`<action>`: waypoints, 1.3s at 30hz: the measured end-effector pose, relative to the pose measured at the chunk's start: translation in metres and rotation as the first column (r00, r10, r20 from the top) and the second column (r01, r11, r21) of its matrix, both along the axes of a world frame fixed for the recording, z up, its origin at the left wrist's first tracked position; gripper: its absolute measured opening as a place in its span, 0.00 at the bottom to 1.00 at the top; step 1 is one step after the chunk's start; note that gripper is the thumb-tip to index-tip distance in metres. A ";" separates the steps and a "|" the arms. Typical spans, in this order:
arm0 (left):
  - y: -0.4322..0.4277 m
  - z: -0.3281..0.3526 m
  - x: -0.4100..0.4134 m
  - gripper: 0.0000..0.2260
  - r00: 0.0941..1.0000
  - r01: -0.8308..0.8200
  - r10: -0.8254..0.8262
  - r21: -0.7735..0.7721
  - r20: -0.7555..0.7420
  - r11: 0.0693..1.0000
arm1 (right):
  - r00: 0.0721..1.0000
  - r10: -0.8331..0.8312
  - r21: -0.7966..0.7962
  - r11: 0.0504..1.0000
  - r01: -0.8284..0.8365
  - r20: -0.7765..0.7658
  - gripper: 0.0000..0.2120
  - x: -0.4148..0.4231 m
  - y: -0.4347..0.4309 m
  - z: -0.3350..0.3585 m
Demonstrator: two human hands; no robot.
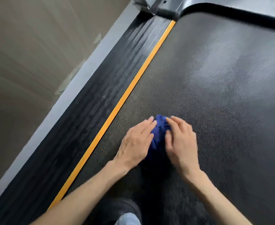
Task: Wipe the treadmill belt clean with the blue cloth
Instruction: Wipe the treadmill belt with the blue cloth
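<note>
From my remote seat I look down on the treadmill belt (pixel 214 78), a dark textured surface filling most of the view. The blue cloth (pixel 159 132) lies bunched on the belt in the near middle, a little right of the orange strip (pixel 133 85) that runs along the belt's left edge.

Both hands are on the cloth. The left hand (pixel 136 140) lies flat over its left side, fingers straight and close together, the tips pointing far and slightly right. The right hand (pixel 181 140) covers the right side. Its fingers look stretched out rather than curled, though blur softens them and I cannot tell how the thumb sits. Neither hand appears to grip the cloth; they press it down from above, and only a narrow band of blue shows between them.

Left of the orange strip runs the ribbed black side rail (pixel 101 88), streaked with pale marks toward the far end, then a grey frame edge (pixel 78 75) and the tan floor (pixel 27 62) beyond it. At the far end a curved black cover (pixel 231 12) bounds the belt. At the near bottom edge a patch of light denim (pixel 128 219) shows between the forearms — part of the person's leg.
</note>
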State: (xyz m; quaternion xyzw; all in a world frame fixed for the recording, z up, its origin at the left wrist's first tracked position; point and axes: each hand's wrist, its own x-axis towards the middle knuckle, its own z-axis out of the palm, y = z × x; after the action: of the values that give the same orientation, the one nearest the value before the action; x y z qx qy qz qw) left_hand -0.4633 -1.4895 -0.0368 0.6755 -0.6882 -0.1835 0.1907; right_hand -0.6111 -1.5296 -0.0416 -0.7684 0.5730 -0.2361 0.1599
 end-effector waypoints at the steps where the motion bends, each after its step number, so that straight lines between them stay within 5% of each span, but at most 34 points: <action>1: 0.003 0.001 0.010 0.21 0.997 -0.073 0.073 0.014 -0.008 0.997 | 0.998 0.044 0.064 0.997 -0.042 -0.037 0.26 0.029 0.017 -0.005; 4: 0.021 0.008 0.041 0.22 0.980 -0.196 0.197 0.068 -0.004 0.978 | 0.975 0.116 0.089 0.991 -0.100 -0.191 0.33 0.081 0.030 -0.026; 9: 0.055 0.019 0.081 0.16 0.998 -0.015 0.008 0.128 0.055 0.992 | 0.918 0.344 -0.001 0.936 -0.351 -0.198 0.25 0.060 -0.073 -0.043; 15: 0.094 0.021 0.082 0.19 0.978 -0.060 0.028 0.150 0.206 0.987 | 0.973 -0.040 0.017 0.999 0.045 -0.227 0.24 0.063 -0.141 -0.026; 19: 0.104 0.013 0.082 0.18 0.980 -0.136 0.105 0.180 0.172 0.974 | 0.984 0.169 0.037 0.985 -0.168 -0.047 0.24 0.087 -0.072 -0.025; 23: 0.094 0.011 0.084 0.12 0.981 -0.168 0.151 0.147 0.123 0.975 | 0.710 0.702 0.008 0.712 -0.702 -0.062 0.24 0.082 0.017 -0.029; 26: 0.080 0.018 0.084 0.16 0.978 -0.164 0.143 0.141 0.150 0.976 | 0.459 0.867 0.037 0.474 -0.880 -0.196 0.24 0.064 0.020 -0.034; 28: 0.079 0.021 0.080 0.13 0.971 -0.224 0.202 0.195 0.125 0.955 | 0.395 0.885 0.050 0.419 -0.907 -0.247 0.23 0.057 -0.011 -0.035; 33: 0.082 0.028 0.077 0.15 0.950 -0.309 0.306 0.310 0.060 0.899 | 0.805 0.534 0.005 0.834 -0.552 -0.258 0.26 0.040 -0.156 -0.026; 37: 0.081 0.033 0.082 0.17 0.948 -0.302 0.314 0.415 0.041 0.858 | 0.954 0.261 0.049 0.965 -0.256 -0.149 0.30 0.063 -0.154 -0.022; 39: 0.079 0.035 0.084 0.17 0.953 -0.289 0.300 0.456 0.051 0.842 | 0.951 0.306 0.047 0.952 -0.304 -0.043 0.29 0.080 -0.095 -0.026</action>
State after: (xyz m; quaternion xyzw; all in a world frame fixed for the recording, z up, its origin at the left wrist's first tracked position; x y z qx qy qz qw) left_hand -0.3790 -1.4102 -0.0021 0.7967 -0.5112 -0.3168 0.0597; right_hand -0.5308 -1.6241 -0.0676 -0.8499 0.4560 -0.1779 0.1953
